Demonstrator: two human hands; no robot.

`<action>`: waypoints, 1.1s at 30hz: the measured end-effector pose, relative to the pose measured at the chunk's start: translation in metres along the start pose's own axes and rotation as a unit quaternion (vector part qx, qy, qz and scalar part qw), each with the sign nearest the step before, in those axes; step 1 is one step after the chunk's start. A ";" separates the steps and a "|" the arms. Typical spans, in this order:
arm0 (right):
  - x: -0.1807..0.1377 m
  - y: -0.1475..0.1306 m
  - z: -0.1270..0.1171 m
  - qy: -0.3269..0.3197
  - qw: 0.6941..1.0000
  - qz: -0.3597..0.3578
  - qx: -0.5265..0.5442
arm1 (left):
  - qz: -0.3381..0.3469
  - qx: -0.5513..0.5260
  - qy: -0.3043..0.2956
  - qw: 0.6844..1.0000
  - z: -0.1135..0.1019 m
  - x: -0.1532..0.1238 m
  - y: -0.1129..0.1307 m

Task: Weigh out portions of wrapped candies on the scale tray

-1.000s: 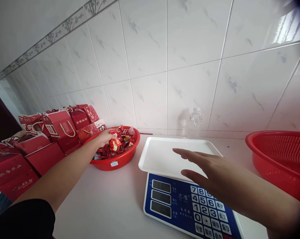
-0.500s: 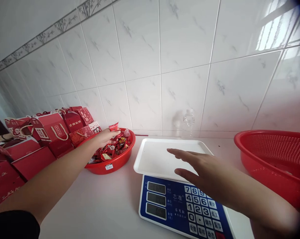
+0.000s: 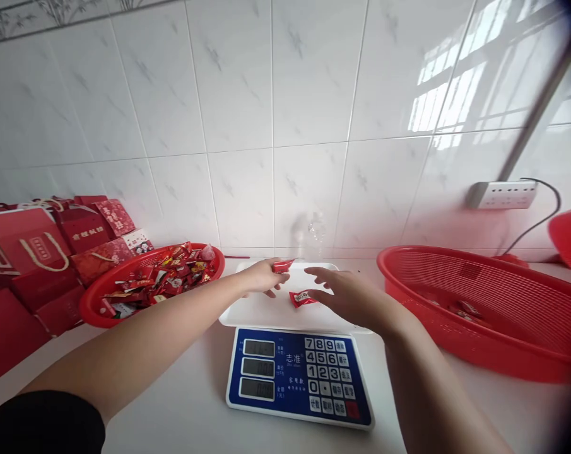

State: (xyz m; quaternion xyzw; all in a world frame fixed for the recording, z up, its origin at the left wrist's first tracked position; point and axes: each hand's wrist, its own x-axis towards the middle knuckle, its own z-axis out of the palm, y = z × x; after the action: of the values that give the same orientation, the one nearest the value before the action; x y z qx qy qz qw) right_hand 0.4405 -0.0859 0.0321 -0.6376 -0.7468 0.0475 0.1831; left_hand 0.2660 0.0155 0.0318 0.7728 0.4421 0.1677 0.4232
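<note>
Over the white tray (image 3: pixel 257 309) of the scale, my left hand (image 3: pixel 262 277) pinches a small red wrapped candy (image 3: pixel 282 267). A second red wrapped candy (image 3: pixel 300 299) with pale lettering is on or just above the tray, by the fingertips of my right hand (image 3: pixel 349 296). My right hand holds nothing visible, thumb and fingers apart. Below the tray lies the scale's blue keypad panel (image 3: pixel 292 394) with displays. To the left stands a red plastic basket (image 3: pixel 93 302) full of wrapped sweets (image 3: pixel 171 277).
Red gift boxes (image 3: pixel 86 227) with rope handles are stacked at the far left. A larger red basket (image 3: pixel 431 328) with a few packets inside stands at the right. Behind the tray is a clear plastic bottle (image 3: pixel 316 234) against the tiled wall. A power socket strip (image 3: pixel 503 195) hangs on the right.
My left hand has moved right from the basket of sweets to the scale tray, carrying candy. A red candy now shows by my right hand. The view has turned right.
</note>
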 end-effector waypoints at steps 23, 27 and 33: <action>0.024 0.004 0.022 -0.065 0.998 -0.008 -0.018 | 0.143 0.201 -0.067 0.967 -0.011 -0.001 -0.021; 0.026 0.006 0.023 -0.051 0.999 -0.010 -0.014 | 0.148 0.183 -0.083 0.968 -0.008 -0.002 -0.024; 0.015 0.003 0.010 -0.012 1.000 -0.003 0.005 | 0.097 0.220 0.052 0.969 -0.044 -0.006 -0.040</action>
State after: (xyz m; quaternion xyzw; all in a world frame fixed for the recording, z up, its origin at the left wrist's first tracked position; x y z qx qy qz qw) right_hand 0.4382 -0.0695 0.0250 -0.6341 -0.7504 0.0581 0.1772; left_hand 0.2129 0.0427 0.0264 0.8762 0.4126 0.1464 0.2014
